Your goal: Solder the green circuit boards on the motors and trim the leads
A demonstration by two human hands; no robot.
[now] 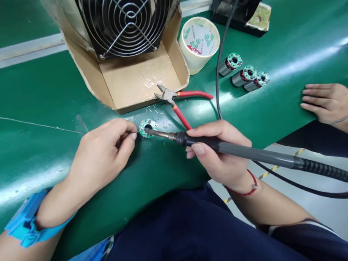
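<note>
Bright, cool light, looks to come from above. White glare streaks on the green table (30,107) at far left and far right. Soft shadows by the metal cylinders (239,79). Navy clothing (178,236) nearly black, little detail. Wide-angle stretch toward the edges. Soldering iron (252,149) reasonably sharp, ring-shaped board (142,129) too small for fine detail

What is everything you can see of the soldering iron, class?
The soldering iron has a grey, plastic-looking handle, black collar, metal shaft and darkened tip; behind, a ribbed black sleeve leads into its black cable. Held near the collar by the right hand, it slants above the green table, tip pointing left at the ring-shaped circuit board; exact contact is hard to tell.
</note>
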